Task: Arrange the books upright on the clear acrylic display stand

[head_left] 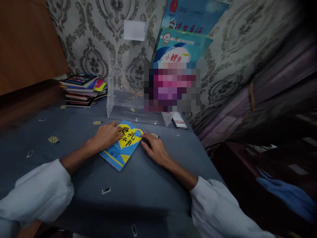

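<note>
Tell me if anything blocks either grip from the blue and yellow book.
Nothing visible does: the left grip lies partly over the left side of the book, and the right grip touches its right corner.

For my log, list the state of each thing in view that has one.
Booklet: closed, cover up
Left hand: resting on the booklet
Right hand: touching the booklet's edge
Book stack: piled unevenly
Rack: upright
Teal book: standing, cover showing
Curtain: gathered by a band
</note>
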The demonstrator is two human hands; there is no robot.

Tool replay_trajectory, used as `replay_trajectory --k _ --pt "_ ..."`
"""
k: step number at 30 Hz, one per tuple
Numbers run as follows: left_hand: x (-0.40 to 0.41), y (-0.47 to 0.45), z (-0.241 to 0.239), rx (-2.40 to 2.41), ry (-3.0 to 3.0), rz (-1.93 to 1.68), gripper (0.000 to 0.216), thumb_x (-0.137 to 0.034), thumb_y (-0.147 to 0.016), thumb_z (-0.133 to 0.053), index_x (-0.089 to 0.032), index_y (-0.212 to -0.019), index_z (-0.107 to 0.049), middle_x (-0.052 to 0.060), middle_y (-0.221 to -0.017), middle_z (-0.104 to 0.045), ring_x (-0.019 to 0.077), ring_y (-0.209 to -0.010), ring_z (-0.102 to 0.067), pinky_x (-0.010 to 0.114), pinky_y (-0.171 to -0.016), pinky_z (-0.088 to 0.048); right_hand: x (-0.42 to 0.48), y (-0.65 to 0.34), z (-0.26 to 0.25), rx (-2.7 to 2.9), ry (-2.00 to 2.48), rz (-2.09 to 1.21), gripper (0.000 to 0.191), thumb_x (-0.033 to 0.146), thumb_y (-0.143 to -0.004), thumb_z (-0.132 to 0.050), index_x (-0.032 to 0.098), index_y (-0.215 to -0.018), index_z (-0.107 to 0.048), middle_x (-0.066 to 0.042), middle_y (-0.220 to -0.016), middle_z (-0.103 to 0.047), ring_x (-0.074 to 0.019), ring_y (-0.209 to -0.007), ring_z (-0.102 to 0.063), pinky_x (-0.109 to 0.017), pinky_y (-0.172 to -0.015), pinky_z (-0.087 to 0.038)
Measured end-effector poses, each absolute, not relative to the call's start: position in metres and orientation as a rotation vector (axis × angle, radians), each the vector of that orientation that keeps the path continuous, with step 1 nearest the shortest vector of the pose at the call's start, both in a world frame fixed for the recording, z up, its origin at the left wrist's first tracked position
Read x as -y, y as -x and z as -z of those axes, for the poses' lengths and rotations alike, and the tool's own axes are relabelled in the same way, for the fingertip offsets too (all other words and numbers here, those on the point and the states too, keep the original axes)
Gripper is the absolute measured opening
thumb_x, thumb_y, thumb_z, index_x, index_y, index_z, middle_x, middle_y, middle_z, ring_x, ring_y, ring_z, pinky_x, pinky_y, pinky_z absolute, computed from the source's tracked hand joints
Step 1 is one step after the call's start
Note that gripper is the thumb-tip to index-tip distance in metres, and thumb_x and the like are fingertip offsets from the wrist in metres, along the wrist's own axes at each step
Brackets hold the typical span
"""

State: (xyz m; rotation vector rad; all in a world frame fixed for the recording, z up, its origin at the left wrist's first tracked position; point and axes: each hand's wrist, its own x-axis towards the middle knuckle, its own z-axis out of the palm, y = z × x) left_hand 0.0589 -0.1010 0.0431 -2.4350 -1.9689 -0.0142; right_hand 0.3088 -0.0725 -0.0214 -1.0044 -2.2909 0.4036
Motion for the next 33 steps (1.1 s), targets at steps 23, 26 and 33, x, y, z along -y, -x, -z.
replay_trajectory --k 23,26,33 --pt "0.063 -0.044 0.021 1.723 2.385 0.661 0.032 -0.035 -0.101 -0.044 -0.016 -0.111 -0.067 0.011 -0.112 -0.058 0.0264 -0.101 -0.055 0.045 -0.095 -0.050 -0.003 -0.287 0.035 2.398 1.020 -0.332 0.046 0.027 -0.100 -0.041 0.015 -0.142 -0.054 -0.018 -0.151 -0.054 -0.0286 -0.140 -0.052 -0.048 -0.117 -0.041" --pt "0.064 -0.045 0.020 1.741 2.369 0.617 0.033 -0.035 -0.101 -0.044 -0.015 -0.114 -0.067 0.012 -0.116 -0.058 0.0267 -0.104 -0.055 0.044 -0.094 -0.051 -0.001 -0.287 0.035 2.415 1.026 -0.312 0.046 0.026 -0.100 -0.040 0.012 -0.141 -0.055 -0.020 -0.151 -0.053 -0.0296 -0.141 -0.051 -0.049 -0.117 -0.040" --pt "0.067 -0.045 0.017 1.712 2.368 0.592 0.032 -0.034 -0.101 -0.044 -0.016 -0.116 -0.066 0.011 -0.114 -0.061 0.0256 -0.105 -0.058 0.041 -0.093 -0.052 0.000 -0.288 0.036 2.351 1.012 -0.315 0.038 0.025 -0.098 -0.047 0.018 -0.132 -0.062 -0.016 -0.144 -0.061 -0.0291 -0.135 -0.056 -0.050 -0.115 -0.043"
